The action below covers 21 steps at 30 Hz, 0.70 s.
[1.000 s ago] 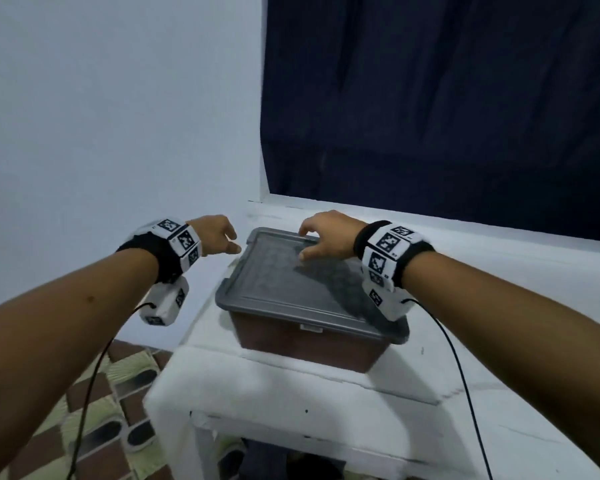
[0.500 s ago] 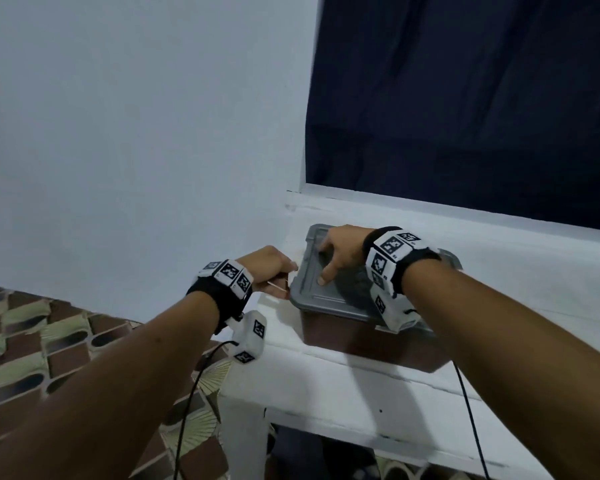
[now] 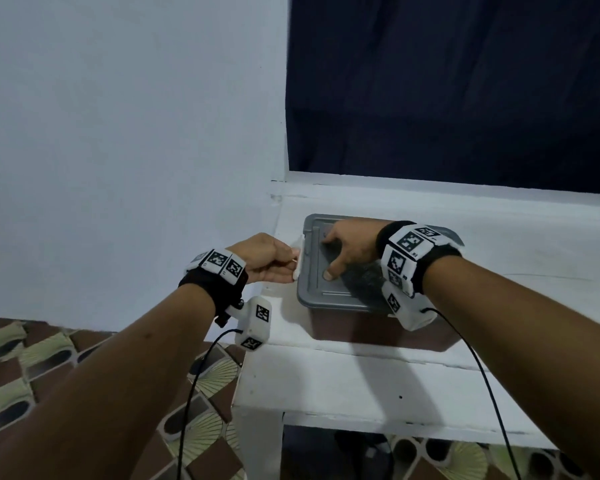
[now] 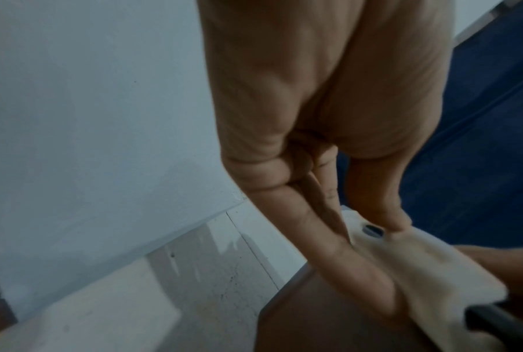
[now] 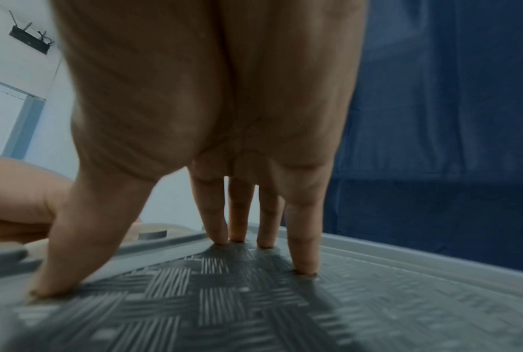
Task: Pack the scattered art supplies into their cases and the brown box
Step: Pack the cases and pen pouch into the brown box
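Note:
A brown box [image 3: 378, 329] with a grey patterned lid [image 3: 314, 289] stands on a white table [image 3: 361, 386], near its left end. My left hand [image 3: 274, 259] is at the box's left side and pinches a white latch [image 3: 300, 261] between thumb and fingers [image 4: 344, 262]; the left wrist view shows the latch [image 4: 420, 266] against the brown wall [image 4: 314, 321]. My right hand [image 3: 347, 249] rests on top, its straight fingertips [image 5: 302, 240] and thumb pressing on the lid [image 5: 284, 314]. The box's contents are hidden, and no loose art supplies show.
A white wall [image 3: 136, 133] rises left of the table and a dark blue curtain [image 3: 447, 81] hangs behind it. The table's left edge lies just beside the box, over patterned floor tiles [image 3: 32, 375]. Cables hang from both wrist cameras.
My left hand came in from beside the lid and took hold of the white latch on the box's left side. My right hand slid toward the lid's left end and stays pressed on it.

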{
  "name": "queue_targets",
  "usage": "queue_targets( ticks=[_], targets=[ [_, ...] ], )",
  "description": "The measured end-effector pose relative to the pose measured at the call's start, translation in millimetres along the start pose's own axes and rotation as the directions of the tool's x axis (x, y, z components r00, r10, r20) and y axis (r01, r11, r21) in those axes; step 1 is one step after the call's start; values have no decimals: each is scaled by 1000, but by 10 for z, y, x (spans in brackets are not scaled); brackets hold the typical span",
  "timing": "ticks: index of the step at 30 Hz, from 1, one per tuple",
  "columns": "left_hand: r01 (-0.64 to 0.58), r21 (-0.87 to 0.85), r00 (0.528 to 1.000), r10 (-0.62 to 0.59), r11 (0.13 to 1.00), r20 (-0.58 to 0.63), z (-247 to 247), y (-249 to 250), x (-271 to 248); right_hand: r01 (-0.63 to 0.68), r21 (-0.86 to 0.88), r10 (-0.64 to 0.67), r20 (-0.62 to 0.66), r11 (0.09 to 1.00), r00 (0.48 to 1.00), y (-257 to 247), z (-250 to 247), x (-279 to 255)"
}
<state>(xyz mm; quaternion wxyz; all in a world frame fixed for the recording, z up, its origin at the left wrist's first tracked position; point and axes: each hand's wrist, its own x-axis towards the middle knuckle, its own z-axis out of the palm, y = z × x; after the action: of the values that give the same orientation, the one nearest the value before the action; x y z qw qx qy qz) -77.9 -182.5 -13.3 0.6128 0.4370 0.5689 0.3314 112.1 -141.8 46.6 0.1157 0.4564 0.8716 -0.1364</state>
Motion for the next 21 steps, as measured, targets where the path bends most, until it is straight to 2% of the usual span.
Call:
queue_targets(
  ticks=[5, 12, 21],
  targets=[
    [50, 37, 998, -51, 998, 45, 86, 78, 37, 4, -28, -4, -7, 1000, 1000, -7, 21, 22],
    [50, 157, 997, -40, 986, -64, 165, 163, 108, -16, 11, 16, -3, 1000, 1000, 29, 42, 63],
    [16, 159, 994, 1, 987, -108, 223, 151, 17, -6, 39, 7, -43, 999, 999, -13, 48, -61]
  ],
)
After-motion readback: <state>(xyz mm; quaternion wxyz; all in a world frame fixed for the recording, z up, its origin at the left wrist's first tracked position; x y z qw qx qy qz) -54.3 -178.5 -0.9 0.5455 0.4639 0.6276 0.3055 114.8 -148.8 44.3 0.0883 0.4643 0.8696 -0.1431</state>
